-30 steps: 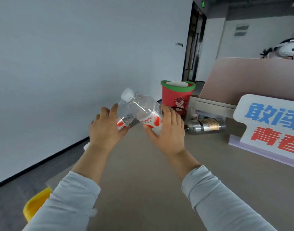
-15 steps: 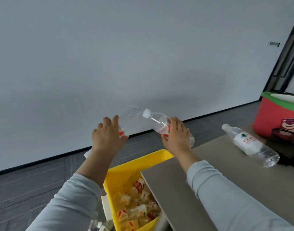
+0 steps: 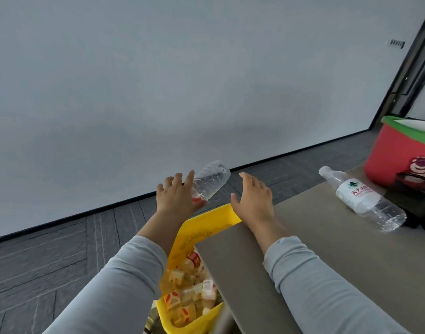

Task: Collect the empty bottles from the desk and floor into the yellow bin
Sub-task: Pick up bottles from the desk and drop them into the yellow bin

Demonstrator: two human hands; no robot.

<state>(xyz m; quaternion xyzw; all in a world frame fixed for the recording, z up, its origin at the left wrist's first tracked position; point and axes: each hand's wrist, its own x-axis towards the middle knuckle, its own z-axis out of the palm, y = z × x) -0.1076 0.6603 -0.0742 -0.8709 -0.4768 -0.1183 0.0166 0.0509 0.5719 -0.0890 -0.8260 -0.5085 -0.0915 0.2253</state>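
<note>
My left hand grips a clear empty bottle with a red-and-white label, held above the far rim of the yellow bin. The bottle's base points up and to the right. My right hand hovers above the bin's far corner with fingers spread, holding nothing. The bin stands on the floor against the desk's left edge and holds several crushed bottles. Another clear bottle with a white label lies on its side on the grey desk.
A red bucket with a green rim and a bear picture stands at the desk's far right, with a dark object in front of it. Dark grey floor tiles run to a white wall. A dark door frame is at the far right.
The bottle in my right hand is gone and that hand is now spread. The view has tilted down toward the bin. My left hand still holds its bottle.
</note>
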